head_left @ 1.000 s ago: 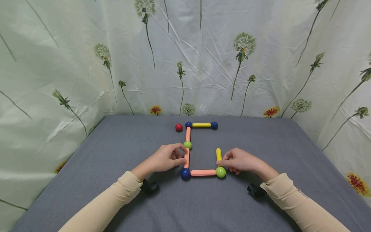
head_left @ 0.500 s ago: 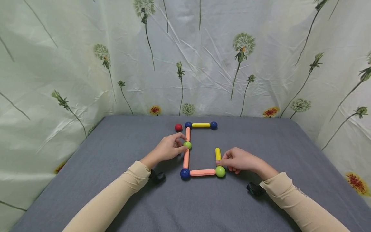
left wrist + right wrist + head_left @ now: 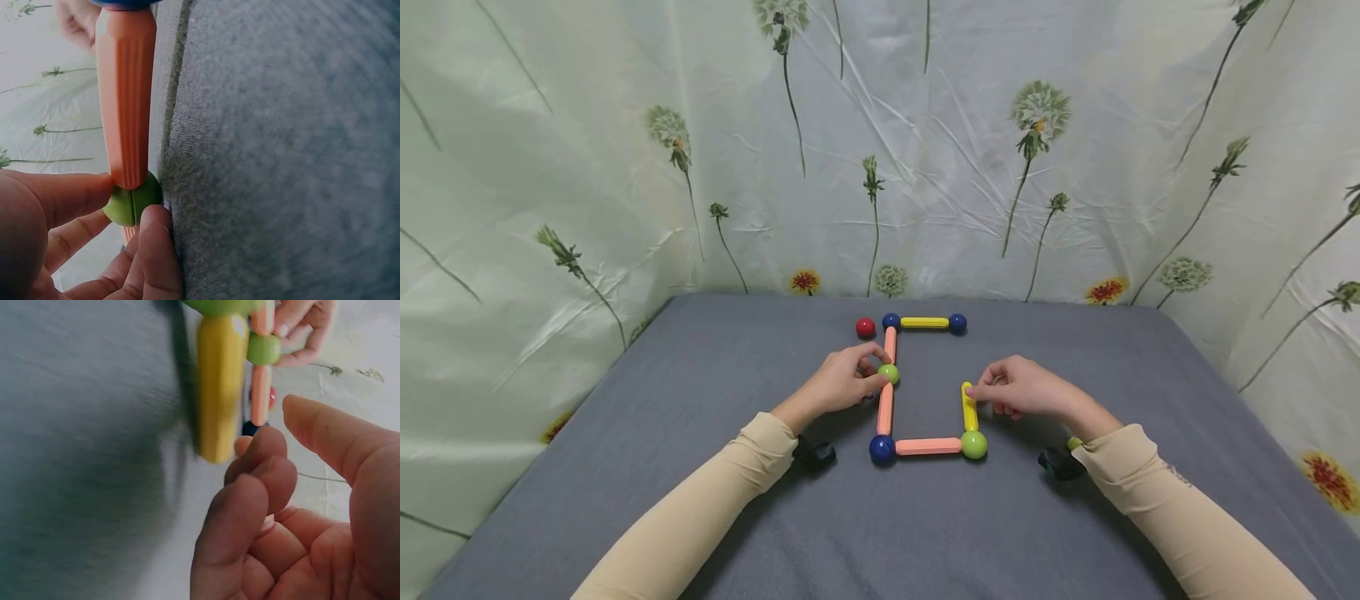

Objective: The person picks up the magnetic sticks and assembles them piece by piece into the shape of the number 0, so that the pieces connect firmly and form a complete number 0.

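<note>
Magnetic rods and balls lie joined on the grey cloth. My left hand (image 3: 842, 379) pinches the middle green ball (image 3: 132, 203) between thumb and fingers. This ball sits between the near pink rod (image 3: 885, 410) and the far pink rod (image 3: 891, 343). At the right, the upright-running yellow rod (image 3: 220, 387) points away from the near green ball (image 3: 973, 444). My right hand (image 3: 1026, 387) is at that rod's far end; in the right wrist view its thumb and fingers stand apart, with the rod beside them, not between them.
A front pink rod (image 3: 928, 447) links the near blue ball (image 3: 882, 450) to the near green ball. Behind, another yellow rod (image 3: 924, 322) joins two blue balls. A loose red ball (image 3: 865, 327) lies left of them. A flowered curtain (image 3: 955, 167) hangs behind the table.
My left hand has moved forward from the near pink rod to the middle green ball. My right hand has shifted from the yellow rod's near end to its far end.
</note>
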A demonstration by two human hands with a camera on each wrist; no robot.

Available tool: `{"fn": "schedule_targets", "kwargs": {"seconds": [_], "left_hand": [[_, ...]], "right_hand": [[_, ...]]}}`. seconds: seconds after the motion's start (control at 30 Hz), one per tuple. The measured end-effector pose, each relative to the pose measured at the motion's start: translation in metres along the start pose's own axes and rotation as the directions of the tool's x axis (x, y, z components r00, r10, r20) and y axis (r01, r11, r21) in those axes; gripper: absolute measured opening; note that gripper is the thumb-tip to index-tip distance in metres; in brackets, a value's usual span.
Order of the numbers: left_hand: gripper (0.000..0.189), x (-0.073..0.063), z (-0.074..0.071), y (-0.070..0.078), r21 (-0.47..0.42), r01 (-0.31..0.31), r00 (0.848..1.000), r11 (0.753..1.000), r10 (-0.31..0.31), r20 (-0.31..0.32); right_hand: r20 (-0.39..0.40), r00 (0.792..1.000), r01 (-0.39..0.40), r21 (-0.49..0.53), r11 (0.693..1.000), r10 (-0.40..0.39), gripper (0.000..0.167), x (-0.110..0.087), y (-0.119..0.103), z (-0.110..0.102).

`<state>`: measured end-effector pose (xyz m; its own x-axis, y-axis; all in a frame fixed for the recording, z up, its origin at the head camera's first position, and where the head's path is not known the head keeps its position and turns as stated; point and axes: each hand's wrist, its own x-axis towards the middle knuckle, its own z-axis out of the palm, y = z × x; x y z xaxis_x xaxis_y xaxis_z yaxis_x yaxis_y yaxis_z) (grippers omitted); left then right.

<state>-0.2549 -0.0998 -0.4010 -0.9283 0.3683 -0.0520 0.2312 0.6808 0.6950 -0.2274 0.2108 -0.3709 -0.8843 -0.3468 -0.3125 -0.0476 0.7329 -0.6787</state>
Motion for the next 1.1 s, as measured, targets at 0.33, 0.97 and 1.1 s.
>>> {"fn": "schedule_targets", "kwargs": {"seconds": [0.33,0.97,1.1], "left_hand": [[0.033,-0.013,0.000,-0.002,-0.035,-0.019,0.999,0.999,0.020,0.038],[0.024,-0.022,0.001,-0.002,-0.076,-0.084,0.991,0.994,0.091,0.100],[0.023,-0.021,0.001,-0.004,-0.080,-0.098,0.989,0.992,0.106,0.099]], "right_hand": [[-0.027,0.995,0.099,-0.021,0.995,-0.100,0.038,0.048,-0.034,-0.017],[-0.096,0.968,0.224,-0.067,0.972,-0.230,0.035,0.128,-0.088,0.001],[-0.112,0.962,0.235,-0.120,0.965,-0.248,0.037,0.140,-0.095,0.007]]}}
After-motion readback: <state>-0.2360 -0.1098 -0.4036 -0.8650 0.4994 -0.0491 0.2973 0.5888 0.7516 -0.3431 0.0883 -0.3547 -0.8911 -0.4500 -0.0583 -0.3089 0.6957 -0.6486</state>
